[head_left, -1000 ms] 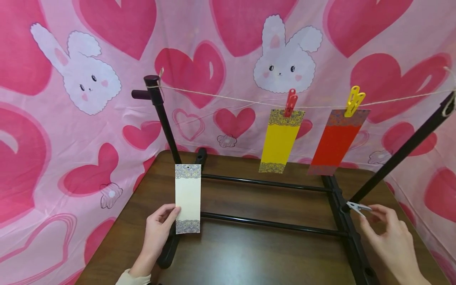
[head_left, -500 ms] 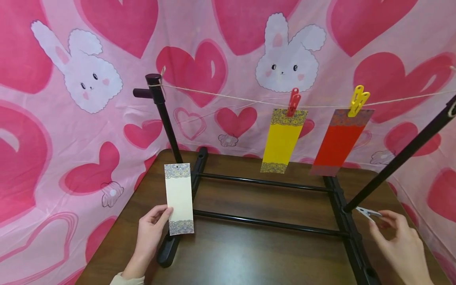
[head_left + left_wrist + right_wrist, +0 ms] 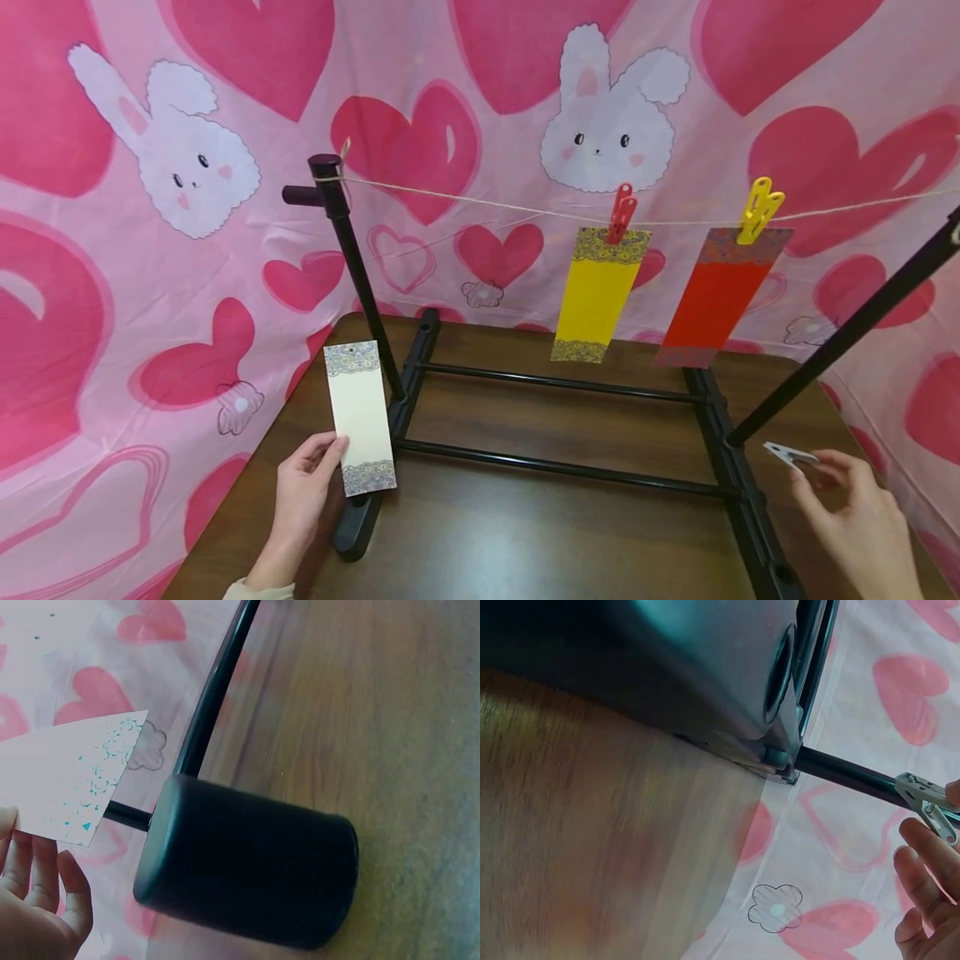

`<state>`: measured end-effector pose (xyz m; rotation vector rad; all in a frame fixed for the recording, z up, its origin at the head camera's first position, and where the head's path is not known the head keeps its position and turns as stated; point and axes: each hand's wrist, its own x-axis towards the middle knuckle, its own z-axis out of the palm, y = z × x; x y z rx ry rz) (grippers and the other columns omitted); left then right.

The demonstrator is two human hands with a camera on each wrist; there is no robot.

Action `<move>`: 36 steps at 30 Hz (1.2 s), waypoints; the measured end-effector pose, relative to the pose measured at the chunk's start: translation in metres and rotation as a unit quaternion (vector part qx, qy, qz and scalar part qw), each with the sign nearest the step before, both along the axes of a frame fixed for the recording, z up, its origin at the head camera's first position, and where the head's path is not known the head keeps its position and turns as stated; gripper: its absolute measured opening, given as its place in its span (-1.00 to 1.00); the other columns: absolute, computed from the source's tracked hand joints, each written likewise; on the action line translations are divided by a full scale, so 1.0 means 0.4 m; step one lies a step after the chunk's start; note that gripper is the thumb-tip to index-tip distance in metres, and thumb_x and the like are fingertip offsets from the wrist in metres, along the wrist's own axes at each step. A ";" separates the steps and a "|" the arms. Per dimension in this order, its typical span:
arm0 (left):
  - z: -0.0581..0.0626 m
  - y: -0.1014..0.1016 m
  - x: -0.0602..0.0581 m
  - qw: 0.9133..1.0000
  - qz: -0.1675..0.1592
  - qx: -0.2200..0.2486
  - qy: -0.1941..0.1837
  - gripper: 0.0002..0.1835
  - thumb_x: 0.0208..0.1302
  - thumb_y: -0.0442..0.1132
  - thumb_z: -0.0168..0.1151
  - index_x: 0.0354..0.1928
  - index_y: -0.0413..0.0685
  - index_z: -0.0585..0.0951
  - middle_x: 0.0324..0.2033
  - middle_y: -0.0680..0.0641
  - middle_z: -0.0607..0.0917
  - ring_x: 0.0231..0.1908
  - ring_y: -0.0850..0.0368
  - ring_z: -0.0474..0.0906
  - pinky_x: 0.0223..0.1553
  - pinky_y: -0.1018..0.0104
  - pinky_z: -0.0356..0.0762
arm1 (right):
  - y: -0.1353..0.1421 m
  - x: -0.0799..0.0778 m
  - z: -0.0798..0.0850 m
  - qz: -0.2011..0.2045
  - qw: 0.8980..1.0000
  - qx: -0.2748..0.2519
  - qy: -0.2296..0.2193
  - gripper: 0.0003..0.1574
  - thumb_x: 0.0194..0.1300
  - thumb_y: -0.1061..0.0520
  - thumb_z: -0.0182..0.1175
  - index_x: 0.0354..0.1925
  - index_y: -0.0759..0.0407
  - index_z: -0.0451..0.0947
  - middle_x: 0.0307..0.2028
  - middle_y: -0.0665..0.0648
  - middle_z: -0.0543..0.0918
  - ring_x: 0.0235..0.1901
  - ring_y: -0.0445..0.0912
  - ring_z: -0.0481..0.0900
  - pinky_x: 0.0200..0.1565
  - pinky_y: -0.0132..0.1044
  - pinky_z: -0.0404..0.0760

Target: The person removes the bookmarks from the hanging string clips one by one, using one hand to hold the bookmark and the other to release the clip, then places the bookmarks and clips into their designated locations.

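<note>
A cream bookmark-like card [image 3: 360, 417] with patterned bands at both ends is pinched along its left edge by my left hand [image 3: 307, 483], in front of the rack's left foot. The left wrist view shows one end of the card [image 3: 82, 776] and the fingers [image 3: 37, 877] beneath it. My right hand [image 3: 855, 508] pinches a pale grey clothespin [image 3: 791, 455] by its handles, right of the rack. On the string [image 3: 465, 198] hang a yellow card [image 3: 596, 292] under a red clothespin [image 3: 621, 215] and a red card [image 3: 723, 292] under a yellow clothespin [image 3: 760, 212].
A black rack stands on the brown table [image 3: 480, 533], its left post [image 3: 352, 258] and leaning right post [image 3: 847, 333] bearing the string. Two crossbars [image 3: 555, 467] join its feet. Pink heart-patterned cloth [image 3: 442, 50] surrounds the table.
My left hand has drawn the cream card left and tilted it slightly. My right hand has shifted right with the grey clothespin. The hanging cards sit slightly farther right in view.
</note>
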<state>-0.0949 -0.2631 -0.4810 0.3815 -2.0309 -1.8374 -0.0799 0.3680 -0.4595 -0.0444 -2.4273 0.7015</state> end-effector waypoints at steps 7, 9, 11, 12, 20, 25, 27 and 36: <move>-0.001 -0.025 0.002 1.000 0.018 0.023 -0.001 -0.74 0.42 -0.33 0.34 -0.02 -0.45 0.68 -0.34 0.18 0.79 -0.27 0.31 0.63 -0.13 0.57 0.57 | 0.010 -0.003 -0.002 -0.012 1.000 0.014 0.000 -0.52 0.19 0.28 0.39 0.04 0.41 0.49 -0.23 0.58 0.68 -0.72 -0.39 0.28 -0.59 -0.39 0.18; 0.001 -0.031 0.003 1.000 0.023 0.020 -0.004 -0.74 0.43 -0.32 0.35 -0.01 -0.44 0.68 -0.34 0.19 0.78 -0.27 0.31 0.63 -0.13 0.58 0.56 | 0.016 -0.004 -0.003 -0.015 1.000 0.015 -0.003 -0.52 0.18 0.28 0.41 0.03 0.42 0.49 -0.22 0.58 0.68 -0.69 -0.41 0.31 -0.57 -0.41 0.19; 0.004 -0.036 0.004 0.999 0.028 0.017 -0.006 -0.74 0.43 -0.32 0.34 -0.01 -0.44 0.68 -0.34 0.21 0.78 -0.27 0.33 0.63 -0.13 0.60 0.55 | 0.022 -0.004 -0.004 -0.020 1.000 0.018 -0.008 -0.51 0.17 0.28 0.42 0.02 0.42 0.49 -0.21 0.58 0.68 -0.69 -0.37 0.36 -0.55 -0.43 0.20; 0.004 -0.039 0.004 0.999 0.030 0.016 -0.006 -0.74 0.43 -0.32 0.34 -0.02 -0.43 0.68 -0.34 0.21 0.78 -0.27 0.33 0.63 -0.13 0.60 0.55 | 0.025 -0.005 -0.005 -0.022 1.000 0.019 -0.010 -0.50 0.17 0.29 0.42 0.03 0.43 0.49 -0.21 0.58 0.68 -0.70 -0.30 0.39 -0.54 -0.43 0.21; 0.005 -0.063 0.003 0.999 0.044 0.009 -0.007 -0.76 0.42 -0.33 0.34 -0.03 -0.43 0.68 -0.36 0.22 0.77 -0.29 0.33 0.62 -0.15 0.61 0.55 | 0.037 -0.005 -0.012 -0.052 0.998 0.028 -0.033 -0.50 0.20 0.37 0.37 0.07 0.52 0.46 -0.12 0.67 0.61 -0.21 0.51 0.51 -0.30 0.14 0.32; 0.006 -0.078 0.000 0.999 0.050 -0.007 -0.020 -0.73 0.43 -0.30 0.34 -0.01 -0.42 0.67 -0.36 0.26 0.76 -0.27 0.34 0.61 -0.15 0.62 0.53 | 0.045 -0.006 -0.016 -0.060 0.997 0.032 -0.029 -0.50 0.20 0.40 0.36 0.08 0.54 0.45 -0.13 0.68 0.59 -0.18 0.49 0.49 -0.24 0.23 0.33; 0.006 -0.083 -0.001 0.998 0.050 -0.010 -0.026 -0.72 0.44 -0.28 0.34 0.00 -0.42 0.67 -0.36 0.27 0.76 -0.26 0.35 0.61 -0.14 0.63 0.52 | 0.051 -0.007 -0.020 -0.058 0.998 0.030 -0.026 -0.49 0.21 0.39 0.35 0.10 0.53 0.46 -0.13 0.67 0.59 -0.17 0.49 0.49 -0.20 0.22 0.34; -0.006 -0.118 -0.021 0.998 0.031 -0.030 -0.036 -0.73 0.45 -0.25 0.34 -0.02 -0.37 0.69 -0.35 0.32 0.75 -0.24 0.40 0.60 -0.14 0.63 0.50 | 0.089 -0.011 -0.035 -0.040 0.998 0.054 0.009 -0.62 0.25 0.23 0.36 0.01 0.39 0.61 -0.34 0.47 0.66 -0.46 -0.12 0.49 -0.42 -0.34 0.21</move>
